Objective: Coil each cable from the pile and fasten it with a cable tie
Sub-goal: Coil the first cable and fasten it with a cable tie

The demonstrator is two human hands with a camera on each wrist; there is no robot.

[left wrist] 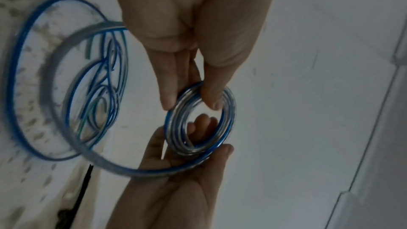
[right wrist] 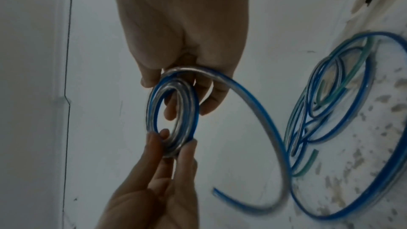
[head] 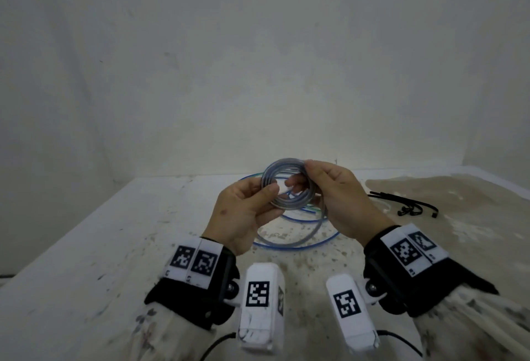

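Observation:
Above the table I hold a small coil (head: 268, 177) of clear cable with a blue stripe between both hands. My left hand (head: 269, 197) pinches the coil's left side between thumb and fingers. My right hand (head: 304, 180) grips its right side, fingers curled through the ring. In the left wrist view, the left hand (left wrist: 191, 104) pinches the coil (left wrist: 174, 133) from above. The right wrist view has the right hand (right wrist: 180, 97) holding the coil (right wrist: 152, 111). A loose tail (right wrist: 264, 119) of the same cable curves down from the right hand to a free end.
More blue, clear and green cables (head: 304, 241) lie looped on the stained white table (head: 114, 231), just under my hands. Several black cable ties (head: 407, 205) lie to the right. A white wall (head: 258, 74) stands close behind the table.

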